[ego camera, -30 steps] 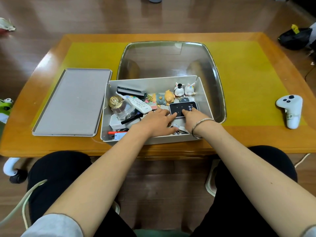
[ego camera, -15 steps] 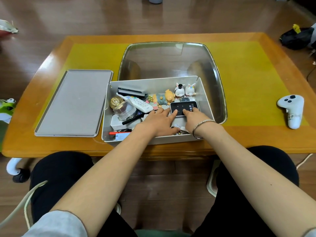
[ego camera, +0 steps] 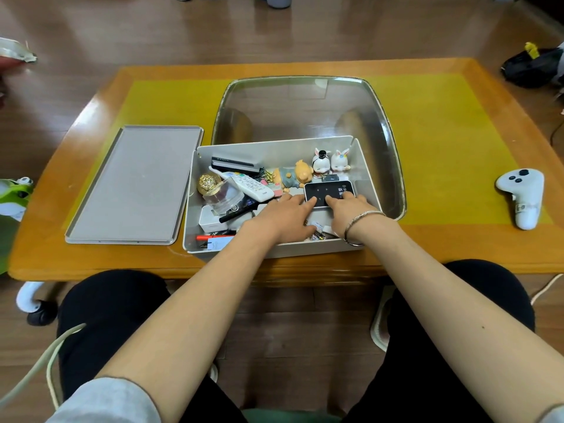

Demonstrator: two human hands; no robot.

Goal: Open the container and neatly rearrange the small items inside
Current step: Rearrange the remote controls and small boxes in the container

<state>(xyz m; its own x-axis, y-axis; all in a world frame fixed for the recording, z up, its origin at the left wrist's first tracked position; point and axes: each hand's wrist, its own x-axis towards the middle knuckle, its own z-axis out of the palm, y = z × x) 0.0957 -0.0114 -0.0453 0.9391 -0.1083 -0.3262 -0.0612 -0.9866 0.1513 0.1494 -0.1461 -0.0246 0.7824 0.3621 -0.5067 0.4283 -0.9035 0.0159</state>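
Observation:
An open grey container (ego camera: pixel 363 161) stands at the table's near edge, its flat lid (ego camera: pixel 134 186) lying to its left. Inside lie a black-faced device (ego camera: pixel 328 192), a white remote (ego camera: pixel 248 184), a black bar (ego camera: pixel 233 163), a gold ball (ego camera: pixel 207 182), a clear jar (ego camera: pixel 222 195), a bear figurine (ego camera: pixel 297 174) and two rabbit figurines (ego camera: pixel 331 161). My left hand (ego camera: pixel 285 216) and my right hand (ego camera: pixel 349 210) are in the box, fingers stretched forward and touching the device's near edge. Small items under my palms are mostly hidden.
A glass panel (ego camera: pixel 308 108) is set into the yellow-topped wooden table (ego camera: pixel 451 123) behind the container. A white controller (ego camera: pixel 523 196) lies at the right. A black bag (ego camera: pixel 534 67) sits on the floor at the far right. My knees are under the table's front edge.
Both hands have crept slightly forward onto the black-faced device. The view has shifted a little; the items in the box have not visibly moved.

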